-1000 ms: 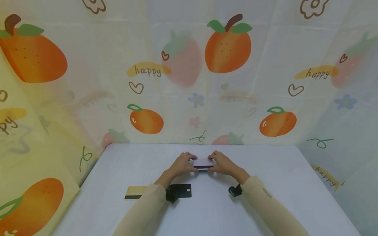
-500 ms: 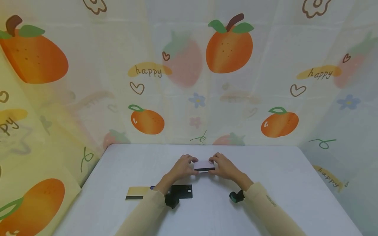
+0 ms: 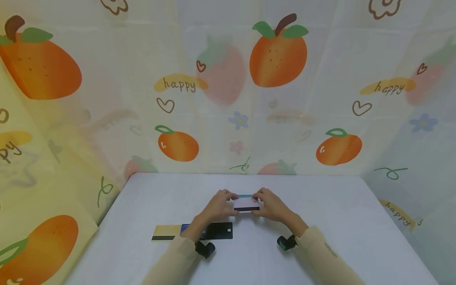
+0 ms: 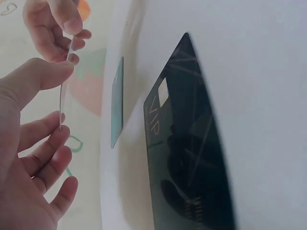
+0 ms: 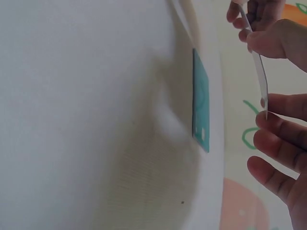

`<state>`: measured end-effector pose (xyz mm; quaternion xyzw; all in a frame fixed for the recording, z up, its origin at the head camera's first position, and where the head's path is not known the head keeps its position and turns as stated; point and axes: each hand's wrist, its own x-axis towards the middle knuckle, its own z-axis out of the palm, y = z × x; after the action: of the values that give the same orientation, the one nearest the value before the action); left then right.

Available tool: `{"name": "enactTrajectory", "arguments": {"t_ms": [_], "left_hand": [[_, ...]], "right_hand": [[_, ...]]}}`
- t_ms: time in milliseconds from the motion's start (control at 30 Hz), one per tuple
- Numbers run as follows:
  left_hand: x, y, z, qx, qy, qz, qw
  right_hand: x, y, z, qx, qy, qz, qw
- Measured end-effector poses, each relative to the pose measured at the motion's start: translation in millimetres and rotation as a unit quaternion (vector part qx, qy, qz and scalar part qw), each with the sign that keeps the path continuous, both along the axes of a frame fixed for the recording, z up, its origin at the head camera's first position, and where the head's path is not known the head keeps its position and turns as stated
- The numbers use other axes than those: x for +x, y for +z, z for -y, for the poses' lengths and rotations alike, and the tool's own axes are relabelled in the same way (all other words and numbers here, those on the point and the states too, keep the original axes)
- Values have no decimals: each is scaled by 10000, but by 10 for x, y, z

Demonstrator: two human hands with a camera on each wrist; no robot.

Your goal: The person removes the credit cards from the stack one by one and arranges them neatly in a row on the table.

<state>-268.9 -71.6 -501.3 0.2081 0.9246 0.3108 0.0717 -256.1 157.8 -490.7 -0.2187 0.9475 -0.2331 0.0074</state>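
Observation:
A pale lilac bank card (image 3: 246, 202) with a black stripe is held between both hands, over the far middle of the table. My left hand (image 3: 220, 206) pinches its left end, thumb at the near edge and fingertips at the far edge. At the other end my right hand (image 3: 272, 206) pinches it the same way. Both wrist views show the held card edge-on, raised off the table. Beneath it a teal card (image 5: 201, 103) with a chip lies on the white cloth; in the head view only its far strip shows past the lilac card.
Nearer the person, a gold card (image 3: 167, 229), a blue card (image 3: 184, 228) and a black VIP card (image 3: 221, 230) lie in a row, partly covered by the left wrist. A fruit-printed curtain (image 3: 213, 130) hangs behind the table's far edge (image 3: 192, 173).
Both hands have drawn the lilac card slightly toward the person. A teal strip of the card underneath now shows beyond its far edge, and more of the blue card is visible.

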Motion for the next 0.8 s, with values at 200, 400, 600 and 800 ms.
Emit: {"name": "enactTrajectory", "arguments": {"t_ms": [200,400,600,800], "left_hand": [[81,-6,9,-95,-30,-84,9999],[174,-6,-1,-154,-19,-69,9999],[256,-52,5,-375,-64,-19,9993],[328,-81,17,-511,-191,-35,9985]], "right_hand": [[77,14,14,-29,10,19,10000],[153,3,14,41,56,10,10000],[215,-49,20,73,163,57,9998],[262,-109,35,163,164,256,9994]]}}
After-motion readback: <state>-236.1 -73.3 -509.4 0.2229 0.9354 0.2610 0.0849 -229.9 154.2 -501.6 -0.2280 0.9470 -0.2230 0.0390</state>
